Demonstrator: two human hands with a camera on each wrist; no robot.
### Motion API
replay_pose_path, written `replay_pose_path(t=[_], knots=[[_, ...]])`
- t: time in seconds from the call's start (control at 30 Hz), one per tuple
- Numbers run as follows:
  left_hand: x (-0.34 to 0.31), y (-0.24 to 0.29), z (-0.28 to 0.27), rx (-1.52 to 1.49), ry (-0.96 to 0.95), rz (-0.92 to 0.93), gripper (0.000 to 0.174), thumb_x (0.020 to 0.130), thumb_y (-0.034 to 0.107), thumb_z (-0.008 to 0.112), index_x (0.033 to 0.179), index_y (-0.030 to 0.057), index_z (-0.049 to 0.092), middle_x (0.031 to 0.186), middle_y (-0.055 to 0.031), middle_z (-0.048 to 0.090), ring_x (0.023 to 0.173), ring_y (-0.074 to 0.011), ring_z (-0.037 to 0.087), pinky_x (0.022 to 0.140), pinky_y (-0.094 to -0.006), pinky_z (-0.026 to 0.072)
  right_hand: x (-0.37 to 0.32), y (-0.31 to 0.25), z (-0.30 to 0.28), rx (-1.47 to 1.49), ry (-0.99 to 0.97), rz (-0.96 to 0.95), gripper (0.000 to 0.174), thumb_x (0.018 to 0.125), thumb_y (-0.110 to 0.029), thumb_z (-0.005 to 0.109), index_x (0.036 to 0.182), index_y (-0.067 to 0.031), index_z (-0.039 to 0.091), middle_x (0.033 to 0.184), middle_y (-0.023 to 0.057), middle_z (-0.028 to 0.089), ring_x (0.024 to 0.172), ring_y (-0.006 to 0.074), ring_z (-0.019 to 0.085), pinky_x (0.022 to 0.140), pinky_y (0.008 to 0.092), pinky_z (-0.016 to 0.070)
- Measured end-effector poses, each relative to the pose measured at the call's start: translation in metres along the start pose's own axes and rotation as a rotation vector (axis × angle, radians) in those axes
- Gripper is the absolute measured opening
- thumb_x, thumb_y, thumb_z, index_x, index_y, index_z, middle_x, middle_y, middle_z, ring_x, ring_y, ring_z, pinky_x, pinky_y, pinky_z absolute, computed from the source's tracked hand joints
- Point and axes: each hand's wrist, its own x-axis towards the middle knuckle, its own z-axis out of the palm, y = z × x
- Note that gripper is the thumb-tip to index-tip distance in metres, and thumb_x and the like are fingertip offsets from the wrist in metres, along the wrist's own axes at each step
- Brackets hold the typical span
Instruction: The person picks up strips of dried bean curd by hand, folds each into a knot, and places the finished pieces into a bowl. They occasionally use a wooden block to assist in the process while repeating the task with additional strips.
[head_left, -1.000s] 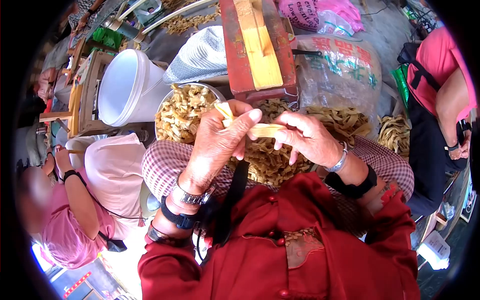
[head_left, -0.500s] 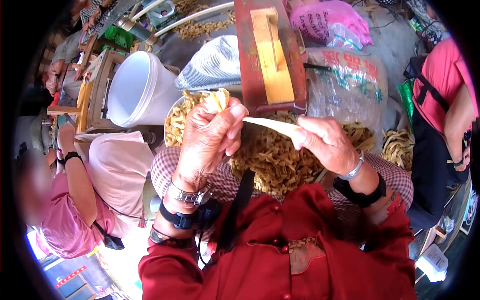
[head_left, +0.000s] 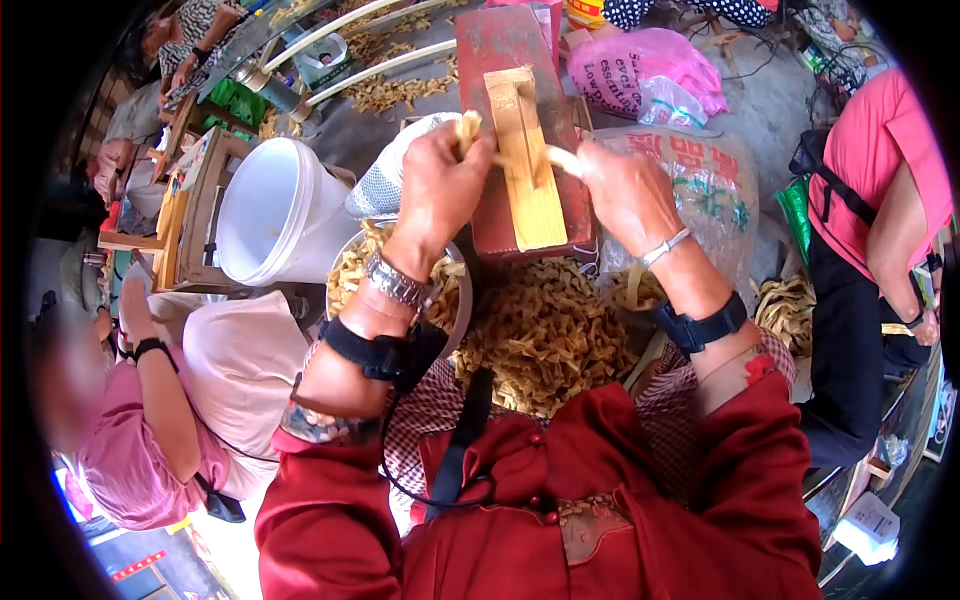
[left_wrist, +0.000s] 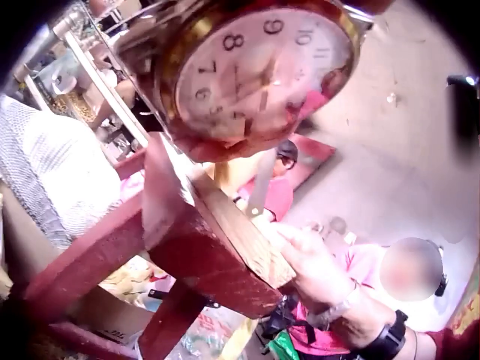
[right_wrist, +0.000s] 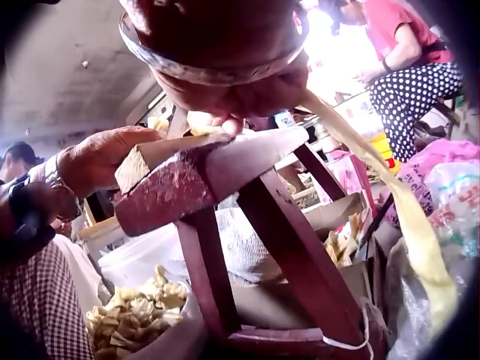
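A pale yellow strip (head_left: 562,160) runs between both hands, over a light wooden block (head_left: 540,222). My left hand (head_left: 440,190) is curled round its left part, and a folded end sticks up past the fingers. On the other side, my right hand (head_left: 630,195) pinches the strip. A long loose length (right_wrist: 412,217) hangs down beside the right hand in the right wrist view. The block lies on a red wooden bench (head_left: 485,228). In the left wrist view a flat upright blade-like piece (left_wrist: 260,184) stands by the block.
A heap of cut yellowish pieces (head_left: 545,335) lies before the lap, with a bowl of pieces (head_left: 462,300) to its left. Further left stands a white bucket (head_left: 262,210). A clear plastic sack (head_left: 715,215) lies right of the bench. People sit on both sides.
Both hands have moved forward from above the heap to the wooden block, still holding the strip. Earlier they drew apart, stretching the strip between them.
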Motion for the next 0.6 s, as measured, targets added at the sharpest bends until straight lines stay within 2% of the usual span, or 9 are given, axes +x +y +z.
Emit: replay_pose_path(t=[0.03, 0.07, 0.23, 0.27, 0.37, 0.4, 0.47, 0.5, 0.6], knots=[[-0.004, -0.003, -0.007, 0.040, 0.024, -0.033, 0.022, 0.085, 0.018, 0.061, 0.073, -0.0007, 0.060, 0.058, 0.0006, 0.054, 0.048, -0.0039, 0.042, 0.040, -0.0231, 0.0333, -0.007, 0.001, 0.002, 0.087, -0.001, 0.006, 0.018, 0.089, -0.019, 0.049, 0.083, -0.0027, 0.053, 0.063, 0.0159, 0.058, 0.061, 0.0347, 0.061, 0.052, 0.0407, 0.0466], [-0.010, -0.006, -0.020, -0.002, -0.101, -0.222, 0.025, 0.087, 0.021, 0.061, 0.072, -0.0002, 0.060, 0.059, 0.0010, 0.055, 0.052, -0.0036, 0.045, 0.039, -0.0221, 0.0332, -0.014, 0.002, 0.002, 0.256, -0.002, 0.011, 0.017, 0.089, -0.019, 0.049, 0.083, -0.0030, 0.053, 0.064, 0.0154, 0.059, 0.062, 0.0341, 0.061, 0.052, 0.0402, 0.0472], [-0.069, 0.043, -0.049, -0.081, -0.632, -0.432, 0.030, 0.089, 0.026, 0.059, 0.107, 0.0007, 0.061, 0.067, 0.0009, 0.058, 0.054, -0.0032, 0.049, 0.040, -0.0180, 0.0359, -0.050, -0.065, -0.042, 0.780, -0.069, -0.085, 0.008, 0.086, -0.013, 0.053, 0.086, -0.0049, 0.055, 0.071, 0.0110, 0.061, 0.067, 0.0300, 0.062, 0.055, 0.0370, 0.0487], [-0.084, 0.041, -0.046, 0.006, -0.659, -0.427, 0.035, 0.090, 0.034, 0.057, 0.103, 0.0016, 0.061, 0.067, 0.0002, 0.057, 0.055, -0.0063, 0.049, 0.044, -0.0209, 0.0380, -0.058, -0.078, -0.042, 0.830, -0.085, -0.168, 0.006, 0.084, -0.012, 0.055, 0.085, -0.0055, 0.055, 0.072, 0.0100, 0.061, 0.067, 0.0290, 0.062, 0.055, 0.0364, 0.0486], [-0.118, 0.030, -0.034, -0.238, -0.824, -0.280, 0.050, 0.091, 0.050, 0.048, 0.093, 0.0022, 0.061, 0.066, -0.0008, 0.056, 0.058, -0.0100, 0.047, 0.052, -0.0257, 0.0403, -0.086, -0.114, -0.018, 0.940, 0.011, -0.377, 0.007, 0.081, -0.012, 0.060, 0.081, -0.0065, 0.055, 0.065, 0.0058, 0.053, 0.057, 0.0213, 0.058, 0.050, 0.0337, 0.0456], [-0.126, 0.028, -0.027, -0.338, -0.865, -0.396, 0.050, 0.091, 0.051, 0.047, 0.094, 0.0027, 0.060, 0.066, 0.0003, 0.054, 0.057, -0.0092, 0.044, 0.052, -0.0250, 0.0393, -0.091, -0.125, -0.020, 1.034, 0.036, -0.402, 0.007, 0.080, -0.011, 0.059, 0.080, -0.0071, 0.054, 0.065, 0.0052, 0.053, 0.057, 0.0206, 0.058, 0.049, 0.0335, 0.0461], [-0.138, 0.028, -0.006, -0.581, -0.869, -0.957, 0.050, 0.092, 0.052, 0.045, 0.096, 0.0038, 0.060, 0.065, 0.0025, 0.049, 0.054, -0.0076, 0.040, 0.051, -0.0235, 0.0374, -0.112, -0.137, -0.015, 1.057, -0.107, -0.461, 0.009, 0.080, -0.012, 0.059, 0.079, -0.0065, 0.052, 0.066, 0.0048, 0.054, 0.058, 0.0207, 0.058, 0.047, 0.0341, 0.0456], [-0.139, 0.030, 0.002, -0.654, -0.865, -1.112, 0.050, 0.092, 0.052, 0.044, 0.096, 0.0044, 0.059, 0.065, 0.0036, 0.047, 0.053, -0.0068, 0.038, 0.051, -0.0227, 0.0364, -0.119, -0.143, -0.015, 1.063, -0.136, -0.488, 0.013, 0.080, -0.014, 0.059, 0.078, -0.0056, 0.050, 0.066, 0.0056, 0.054, 0.059, 0.0208, 0.059, 0.045, 0.0349, 0.0449], [-0.132, 0.040, 0.014, -0.887, -0.889, -1.161, 0.043, 0.091, 0.042, 0.053, 0.104, 0.0018, 0.057, 0.061, 0.0049, 0.045, 0.045, -0.0041, 0.036, 0.044, -0.0190, 0.0329, -0.130, -0.154, -0.021, 1.021, -0.096, -0.602, 0.015, 0.079, -0.016, 0.059, 0.078, -0.0053, 0.049, 0.065, 0.0050, 0.048, 0.061, 0.0209, 0.055, 0.048, 0.0328, 0.0443]])
